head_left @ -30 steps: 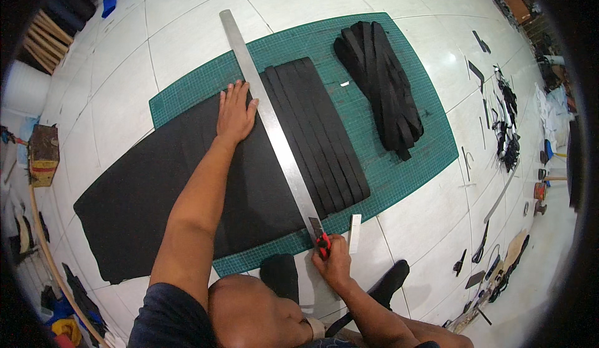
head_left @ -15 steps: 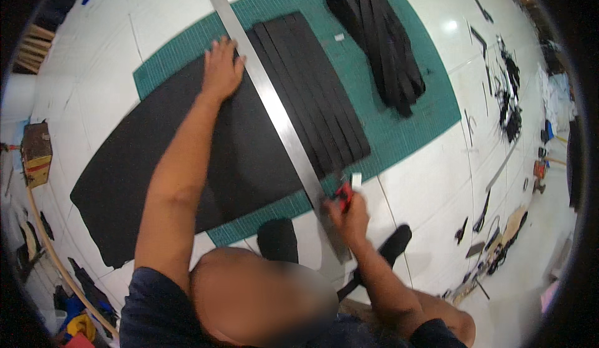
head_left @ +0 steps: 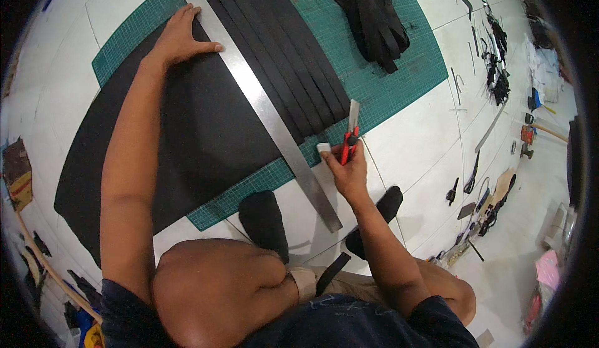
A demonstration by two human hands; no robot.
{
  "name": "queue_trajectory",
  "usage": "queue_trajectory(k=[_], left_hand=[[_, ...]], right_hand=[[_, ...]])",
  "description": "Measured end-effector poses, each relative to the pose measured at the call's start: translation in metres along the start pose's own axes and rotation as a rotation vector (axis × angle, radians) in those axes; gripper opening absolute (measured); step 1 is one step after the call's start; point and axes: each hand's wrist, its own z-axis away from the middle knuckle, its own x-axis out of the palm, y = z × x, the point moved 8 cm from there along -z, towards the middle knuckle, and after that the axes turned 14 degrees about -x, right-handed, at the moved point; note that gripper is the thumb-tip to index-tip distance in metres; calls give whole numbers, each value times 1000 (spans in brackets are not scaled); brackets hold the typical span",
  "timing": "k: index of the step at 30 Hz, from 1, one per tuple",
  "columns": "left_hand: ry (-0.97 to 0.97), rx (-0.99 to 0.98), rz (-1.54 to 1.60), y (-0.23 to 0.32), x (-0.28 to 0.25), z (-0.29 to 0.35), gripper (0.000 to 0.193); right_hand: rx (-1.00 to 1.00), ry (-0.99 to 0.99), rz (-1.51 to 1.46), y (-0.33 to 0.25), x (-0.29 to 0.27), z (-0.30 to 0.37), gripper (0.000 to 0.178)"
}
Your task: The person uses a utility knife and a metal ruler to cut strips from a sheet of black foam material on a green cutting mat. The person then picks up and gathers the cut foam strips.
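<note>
My left hand (head_left: 176, 38) lies spread on a large black sheet of material (head_left: 193, 129), fingertips and thumb against the edge of a long steel ruler (head_left: 250, 90). The ruler runs aslant across the sheet, its near end sticking out past the green cutting mat (head_left: 399, 95). Several cut black strips (head_left: 281, 54) lie side by side to the right of the ruler. My right hand (head_left: 351, 176) is closed around a red utility knife (head_left: 351, 137), its blade pointing away from me. Thumb and finger of that hand also pinch a small white piece (head_left: 324, 147).
A bundle of black strips (head_left: 371, 20) lies on the mat's far right. My black-covered feet (head_left: 263, 220) are close to the mat's near edge. Black scraps (head_left: 497, 67) and scattered tools are on the white tiled floor at right. A wooden pole (head_left: 53, 273) lies at left.
My right hand has come away from the ruler, turning the knife blade outward and taking the small white piece. My left thumb has spread onto the ruler. The whole view has shifted.
</note>
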Motion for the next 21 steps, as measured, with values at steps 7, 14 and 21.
queue_trajectory(k=[7,14,21], left_hand=[[-44,11,-1,3,5,1,133],[0,54,51,-5,6,1,132],[3,66,68,0,8,4,129]], right_hand=[[-58,-59,-106,-13,29,-9,49],[-16,-113,-72,-11,35,-12,46],[24,-136,-32,-7,34,-14,43]])
